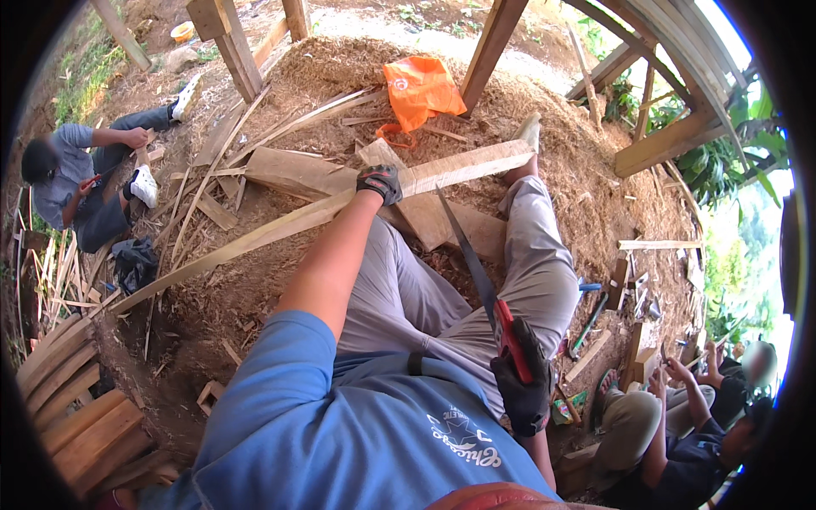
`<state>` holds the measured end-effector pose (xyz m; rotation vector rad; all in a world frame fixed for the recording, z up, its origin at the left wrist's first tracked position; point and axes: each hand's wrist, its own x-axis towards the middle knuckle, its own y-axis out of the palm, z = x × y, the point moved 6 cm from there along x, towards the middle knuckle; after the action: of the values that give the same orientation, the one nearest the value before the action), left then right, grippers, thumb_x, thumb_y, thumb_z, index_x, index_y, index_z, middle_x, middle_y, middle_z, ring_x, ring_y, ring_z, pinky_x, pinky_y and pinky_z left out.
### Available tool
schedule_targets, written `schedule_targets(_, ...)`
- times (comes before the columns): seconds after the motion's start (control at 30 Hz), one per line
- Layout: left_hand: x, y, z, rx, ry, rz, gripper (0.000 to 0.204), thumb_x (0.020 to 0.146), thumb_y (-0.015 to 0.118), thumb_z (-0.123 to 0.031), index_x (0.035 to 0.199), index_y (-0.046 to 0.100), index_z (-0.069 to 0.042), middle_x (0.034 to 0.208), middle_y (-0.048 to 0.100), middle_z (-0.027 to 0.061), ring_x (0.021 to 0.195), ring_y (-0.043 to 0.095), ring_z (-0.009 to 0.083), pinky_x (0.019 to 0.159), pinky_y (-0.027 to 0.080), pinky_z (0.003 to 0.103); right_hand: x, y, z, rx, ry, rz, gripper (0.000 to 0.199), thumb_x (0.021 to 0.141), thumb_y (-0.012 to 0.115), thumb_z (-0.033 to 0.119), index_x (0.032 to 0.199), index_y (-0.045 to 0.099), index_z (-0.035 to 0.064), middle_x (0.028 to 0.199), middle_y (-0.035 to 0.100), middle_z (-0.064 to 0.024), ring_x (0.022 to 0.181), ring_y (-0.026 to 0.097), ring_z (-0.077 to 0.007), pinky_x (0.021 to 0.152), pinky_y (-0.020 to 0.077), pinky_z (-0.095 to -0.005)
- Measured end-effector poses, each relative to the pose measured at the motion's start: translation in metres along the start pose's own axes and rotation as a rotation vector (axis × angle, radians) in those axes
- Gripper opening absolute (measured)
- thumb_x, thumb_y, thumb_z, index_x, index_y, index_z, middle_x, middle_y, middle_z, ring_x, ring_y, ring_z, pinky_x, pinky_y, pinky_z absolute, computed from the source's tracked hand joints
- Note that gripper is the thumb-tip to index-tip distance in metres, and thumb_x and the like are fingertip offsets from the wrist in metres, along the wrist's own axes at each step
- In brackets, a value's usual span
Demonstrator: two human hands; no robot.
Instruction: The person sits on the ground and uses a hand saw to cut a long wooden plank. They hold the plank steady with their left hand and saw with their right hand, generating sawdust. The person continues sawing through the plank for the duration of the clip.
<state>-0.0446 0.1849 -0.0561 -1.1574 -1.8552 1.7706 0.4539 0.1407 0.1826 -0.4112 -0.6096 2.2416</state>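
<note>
A long, pale wooden beam (463,167) runs from beside my right ankle down to the lower left. It lies across thick timber blocks (302,172) on the ground. My left hand (380,184), in a dark glove, is closed over the beam near its middle. Gloved too, my right hand (522,387) grips the red handle of a handsaw (473,255) near my right thigh. The saw's dark blade slants up and away, its tip close to the beam's near edge; whether they touch I cannot tell.
An orange bag (420,92) lies beyond the beam. Wood offcuts and shavings cover the ground. One person (81,174) sits at far left; others (671,425) sit at lower right. Stacked boards (93,442) stand at lower left, and wooden posts (493,51) rise at the back.
</note>
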Motion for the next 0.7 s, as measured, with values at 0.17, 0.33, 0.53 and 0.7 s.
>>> schedule_targets(0.17, 0.002, -0.005, -0.009, 0.007, 0.053, 0.044, 0.046, 0.086, 0.077, -0.035, 0.127, 0.079, -0.014, 0.132, 0.079, 0.0154, 0.124, 0.075, 0.0353, 0.105, 0.059, 0.05, 0.024, -0.002, 0.009, 0.034, -0.016, -0.054, 0.057, 0.095, 0.076, 0.004, 0.151, 0.064, 0.0021, 0.141, 0.073, -0.023, 0.132, 0.071, -0.0316, 0.111, 0.0551, -0.0417)
schedule_targets(0.33, -0.006, 0.01, 0.0, -0.034, 0.005, -0.108, 0.062, 0.082, 0.082, -0.051, 0.131, 0.073, -0.015, 0.13, 0.078, 0.0167, 0.122, 0.075, 0.0371, 0.103, 0.059, 0.052, 0.089, 0.038, 0.031, -0.055, -0.233, -0.083, 0.049, 0.099, 0.074, 0.008, 0.147, 0.067, 0.0039, 0.135, 0.076, -0.0236, 0.122, 0.076, -0.0328, 0.104, 0.0579, -0.0424)
schedule_targets(0.53, -0.002, 0.016, 0.001, -0.078, 0.025, -0.198, 0.051, 0.083, 0.081, -0.046, 0.127, 0.075, -0.019, 0.127, 0.079, 0.0141, 0.12, 0.075, 0.0362, 0.102, 0.059, 0.052, 0.123, 0.064, 0.028, 0.002, -0.188, -0.07, 0.048, 0.101, 0.073, 0.01, 0.149, 0.068, 0.0065, 0.133, 0.077, -0.0217, 0.12, 0.076, -0.0307, 0.102, 0.058, -0.0403)
schedule_targets(0.7, -0.002, 0.015, 0.002, -0.091, 0.032, -0.229, 0.047, 0.083, 0.08, -0.043, 0.123, 0.075, -0.019, 0.124, 0.079, 0.0136, 0.118, 0.076, 0.0355, 0.099, 0.06, 0.052, 0.122, 0.064, 0.029, 0.01, -0.146, -0.061, 0.047, 0.102, 0.072, 0.01, 0.149, 0.068, 0.0064, 0.133, 0.076, -0.0209, 0.121, 0.075, -0.0293, 0.103, 0.0571, -0.0395)
